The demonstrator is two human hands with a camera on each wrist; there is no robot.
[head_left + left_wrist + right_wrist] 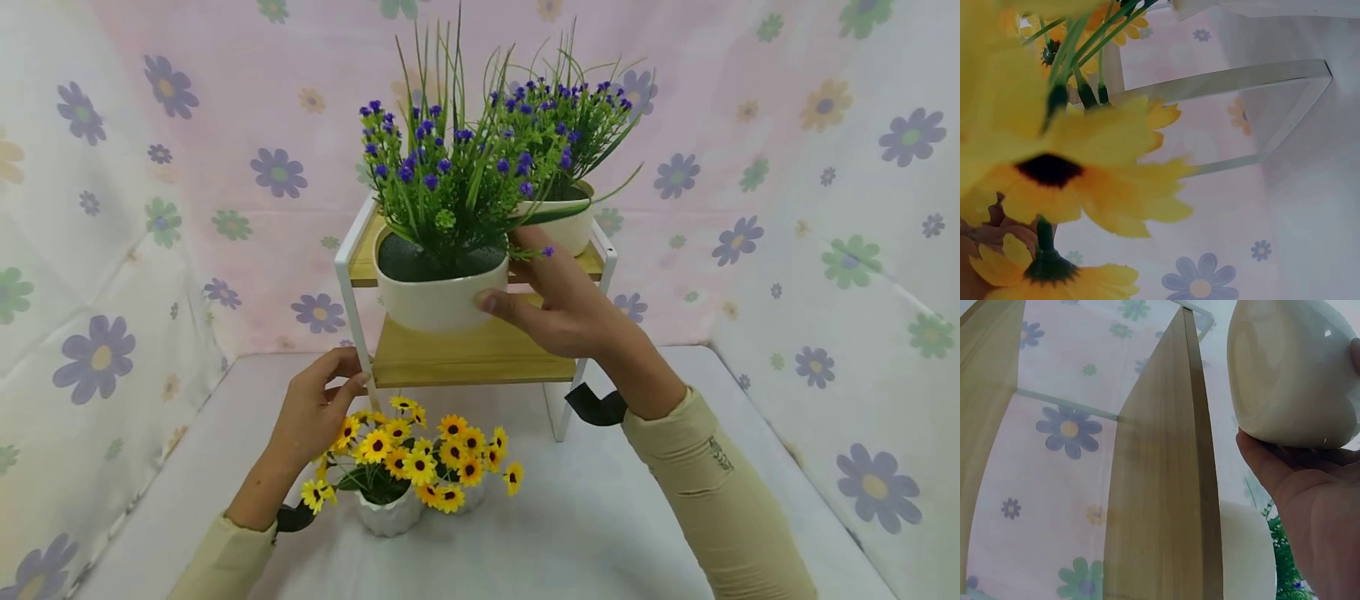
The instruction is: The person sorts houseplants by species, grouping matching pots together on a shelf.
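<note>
Your right hand [558, 304] cups 1 purple-flower pot [438, 296] just above the lower shelf [472, 354]; a 2nd pot [562, 225] already sits behind it. Your left hand [315, 408] pinches the stand's leg [358, 333]; the sunflower pot [390, 510] below it remains unplaced.

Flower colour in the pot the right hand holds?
Purple flowers, cream pot; clearest in head view.
</note>
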